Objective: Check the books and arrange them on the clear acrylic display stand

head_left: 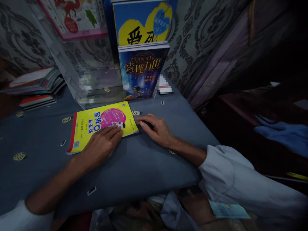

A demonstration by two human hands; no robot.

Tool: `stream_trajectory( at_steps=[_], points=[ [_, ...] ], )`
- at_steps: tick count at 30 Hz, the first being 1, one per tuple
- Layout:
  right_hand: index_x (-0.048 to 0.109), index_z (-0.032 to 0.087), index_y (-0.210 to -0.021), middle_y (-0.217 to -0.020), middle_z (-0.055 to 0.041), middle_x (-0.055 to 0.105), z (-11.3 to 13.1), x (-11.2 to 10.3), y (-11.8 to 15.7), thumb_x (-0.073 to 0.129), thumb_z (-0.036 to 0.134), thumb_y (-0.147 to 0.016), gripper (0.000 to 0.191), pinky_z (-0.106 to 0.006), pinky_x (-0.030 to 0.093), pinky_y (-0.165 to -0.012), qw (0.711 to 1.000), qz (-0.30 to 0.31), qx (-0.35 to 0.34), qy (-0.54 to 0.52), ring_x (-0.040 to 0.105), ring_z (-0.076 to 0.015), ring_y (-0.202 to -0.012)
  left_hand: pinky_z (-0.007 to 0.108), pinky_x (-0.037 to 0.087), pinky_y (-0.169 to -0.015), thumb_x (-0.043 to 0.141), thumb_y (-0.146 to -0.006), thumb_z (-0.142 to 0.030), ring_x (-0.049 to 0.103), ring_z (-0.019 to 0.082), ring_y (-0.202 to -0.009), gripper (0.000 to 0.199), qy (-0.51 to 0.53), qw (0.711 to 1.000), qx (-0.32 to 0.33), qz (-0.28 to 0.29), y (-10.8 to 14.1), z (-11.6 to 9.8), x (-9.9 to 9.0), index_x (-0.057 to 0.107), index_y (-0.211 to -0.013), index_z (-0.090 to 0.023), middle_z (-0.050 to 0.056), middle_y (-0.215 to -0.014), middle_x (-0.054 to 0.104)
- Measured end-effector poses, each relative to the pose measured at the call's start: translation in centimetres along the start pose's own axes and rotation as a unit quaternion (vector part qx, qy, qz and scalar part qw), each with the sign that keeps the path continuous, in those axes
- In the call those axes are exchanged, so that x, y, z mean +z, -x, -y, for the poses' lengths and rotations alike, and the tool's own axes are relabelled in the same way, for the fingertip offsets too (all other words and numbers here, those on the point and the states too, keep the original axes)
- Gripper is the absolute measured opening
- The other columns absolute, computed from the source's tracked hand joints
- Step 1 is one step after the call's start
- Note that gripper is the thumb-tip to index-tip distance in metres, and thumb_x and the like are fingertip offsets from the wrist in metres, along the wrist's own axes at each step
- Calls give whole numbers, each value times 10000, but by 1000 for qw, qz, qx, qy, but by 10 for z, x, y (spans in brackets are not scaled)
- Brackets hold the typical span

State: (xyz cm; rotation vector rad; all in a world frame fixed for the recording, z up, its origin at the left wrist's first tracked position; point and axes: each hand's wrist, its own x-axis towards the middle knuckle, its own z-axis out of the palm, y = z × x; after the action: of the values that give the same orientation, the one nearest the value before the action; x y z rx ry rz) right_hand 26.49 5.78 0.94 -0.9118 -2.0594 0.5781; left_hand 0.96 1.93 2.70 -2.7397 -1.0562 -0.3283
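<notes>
Filling most of the view: blue-grey tabletop (146, 163); clear stand (96, 81) at its back, dark-blue book (143, 72) upright at the stand's right; stack of books (39, 83) lying back left; yellow book (97, 123) flat on the tabletop in front of the stand, cover up, red spine side left; left hand (103, 141) palm down on its lower edge, fingers extended together, nothing grasped; right hand (156, 130) half-curled at its right edge, thumb and index close together, can't tell if they pinch anything; pineapple print (66, 119) left of the yellow book.
</notes>
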Motion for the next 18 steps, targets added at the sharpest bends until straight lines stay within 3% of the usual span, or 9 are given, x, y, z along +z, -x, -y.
stream_trajectory(
  at_steps=[5, 8, 11, 14, 18],
  points=[
    [691, 178, -1142, -1016, -92, 751, 1, 2, 0, 491, 213, -1006, 245, -364, 548, -832, 997, 0, -81, -14, 670, -204, -951, 442, 594, -912, 412, -1005, -150, 701, 280, -1083, 332, 6, 1000, -3, -16, 0, -4, 2, 666, -1215, -117, 151, -1189, 732],
    [698, 173, -1099, -952, -89, 750, 0, 4, 0, 502, 191, -1000, 220, -371, 548, -807, 989, 49, -141, 7, 665, -207, -895, 418, 575, -951, 419, -1026, -202, 690, 257, -1113, 316, 8, 1000, -5, -21, 1, -4, 4, 671, -1205, -134, 139, -1199, 730],
    [691, 164, -1074, -928, -89, 742, -1, 5, 1, 521, 191, -996, 188, -382, 530, -810, 981, 89, -166, 48, 652, -211, -869, 397, 542, -1003, 401, -1049, -275, 669, 224, -1155, 335, 41, 999, -6, 6, 5, 13, 3, 665, -1229, -174, 102, -1238, 719],
    [688, 174, -1054, -921, -84, 735, -4, 6, 1, 527, 236, -1007, 179, -376, 503, -797, 974, 105, -179, 91, 633, -216, -875, 442, 494, -1058, 361, -1050, -335, 625, 259, -1222, 395, 31, 993, -100, 59, 15, 52, 0, 655, -1255, -170, 123, -1291, 684],
    [689, 187, -1060, -947, -83, 736, -5, 6, 2, 498, 251, -1024, 204, -359, 463, -779, 963, 125, -191, 145, 614, -215, -883, 507, 424, -1106, 343, -1024, -429, 500, 335, -1356, 530, 9, 955, -273, 119, 34, 102, -5, 514, -1418, -119, 192, -1497, 496]
  ],
)
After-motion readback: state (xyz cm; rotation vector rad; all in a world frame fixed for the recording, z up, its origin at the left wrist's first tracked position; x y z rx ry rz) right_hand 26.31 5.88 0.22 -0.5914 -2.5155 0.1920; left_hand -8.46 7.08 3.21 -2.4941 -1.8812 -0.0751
